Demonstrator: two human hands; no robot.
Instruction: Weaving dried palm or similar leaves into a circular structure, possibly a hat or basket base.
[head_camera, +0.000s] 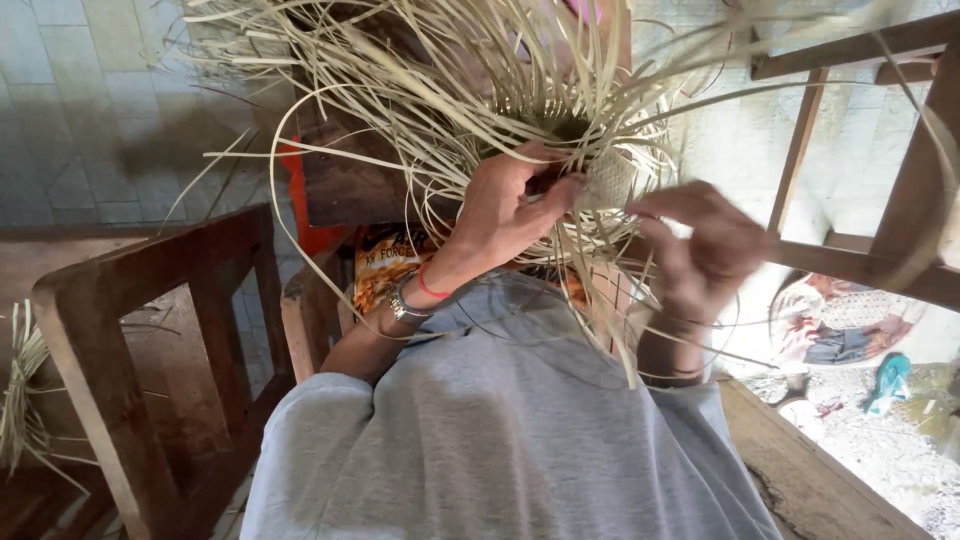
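Observation:
A half-woven basket of pale cane strips is held up in front of me, its many loose strips fanning out above and to the sides. My left hand, with a red thread and a metal bangle at the wrist, grips the woven part and some strips. My right hand is blurred, fingers curled around thin strips just right of the woven part. My grey shirt fills the lower middle.
A wooden chair frame stands at the left, with a bundle of cane strips beyond it. Wooden rails cross the upper right. A wooden ledge runs at lower right, with cloth and a blue sandal on the ground below.

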